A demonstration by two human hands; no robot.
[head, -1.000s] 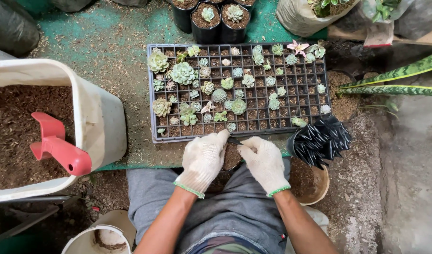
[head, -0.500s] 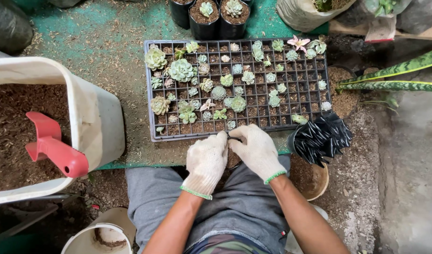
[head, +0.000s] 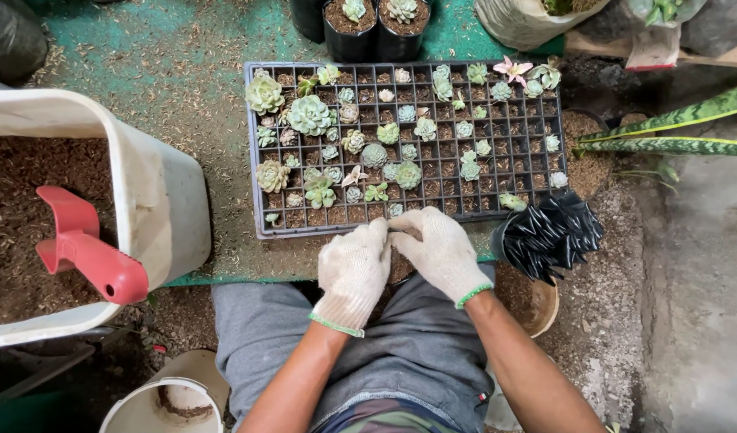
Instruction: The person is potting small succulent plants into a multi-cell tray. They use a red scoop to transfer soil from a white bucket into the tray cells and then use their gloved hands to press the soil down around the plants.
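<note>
Left hand (head: pixel 354 271) and right hand (head: pixel 440 250), both gloved, fingers curled together on something too hidden to tell, at near edge of seedling tray (head: pixel 256 152); left cells mostly planted with succulents (head: pixel 310 115), many right cells bare; stack of black pots (head: pixel 549 234) just beside.
</note>
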